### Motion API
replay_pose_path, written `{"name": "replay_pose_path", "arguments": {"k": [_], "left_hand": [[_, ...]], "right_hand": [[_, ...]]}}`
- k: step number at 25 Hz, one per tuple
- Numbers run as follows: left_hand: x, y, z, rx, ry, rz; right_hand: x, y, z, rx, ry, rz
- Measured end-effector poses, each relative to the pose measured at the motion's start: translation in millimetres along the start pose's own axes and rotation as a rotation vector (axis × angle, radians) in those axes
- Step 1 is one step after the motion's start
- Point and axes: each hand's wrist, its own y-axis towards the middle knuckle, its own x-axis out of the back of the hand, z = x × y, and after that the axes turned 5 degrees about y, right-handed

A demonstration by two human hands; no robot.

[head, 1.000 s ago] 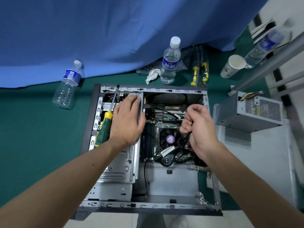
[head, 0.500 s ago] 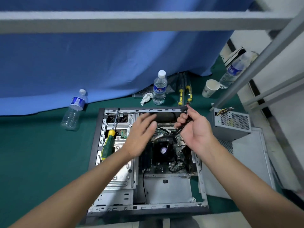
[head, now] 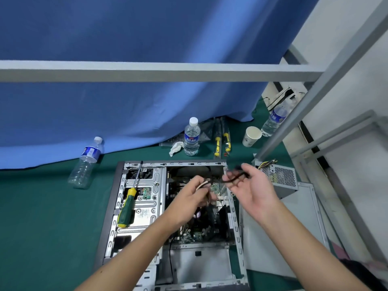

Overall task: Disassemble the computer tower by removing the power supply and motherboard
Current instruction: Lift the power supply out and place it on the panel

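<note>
While both hands hold cables, screwdriver (head: 126, 208) lies on case (head: 117, 198); bottle (head: 191, 136) behind.

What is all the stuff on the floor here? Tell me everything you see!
computer case: 1, silver metal, lying open on the green floor
motherboard: 1, dark green, inside the case
screwdriver: 1, green and yellow handle, lying on the case's metal bay
power supply: 1, grey box, out of the case, to its right
side panel: 1, pale grey, flat under the power supply
water bottles: 3, clear with blue labels, near the curtain
paper cup: 1, white, by the right bottle
yellow-handled tools: 2, behind the case
crumpled tissue: 1, white, beside the middle bottle
curtain: 1, blue, at the back
left hand: pinches pale wires
right hand: holds a black cable
</note>
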Motion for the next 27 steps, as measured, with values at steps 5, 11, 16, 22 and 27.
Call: {"name": "replay_pose_path", "arguments": {"k": [5, 11, 16, 22, 27], "left_hand": [[16.4, 13.3, -16.3, -0.036, 0.341, 0.001], [9.4, 41.2, -38.9, -0.172, 0.638, -0.028], [38.5, 55.5, 2.2, 0.125, 0.912, -0.261], [64.5, 69.9, 54.3, 0.429, 1.190, -0.155], [66.6, 68.0, 64.9, 0.404, 1.262, -0.182]], "right_hand": [[16.2, 15.2, 14.9, 0.732, -1.397, 0.360], [15.2, 51.4, 31.3, 0.517, -1.898, 0.521], [31.8, 103.4, 78.3, 0.456, -1.387, -0.008], [28.8, 149.2, 54.8, 0.116, -1.239, -0.064], [21.0, 170.9, 18.6, 0.077, -1.116, -0.174]]}}
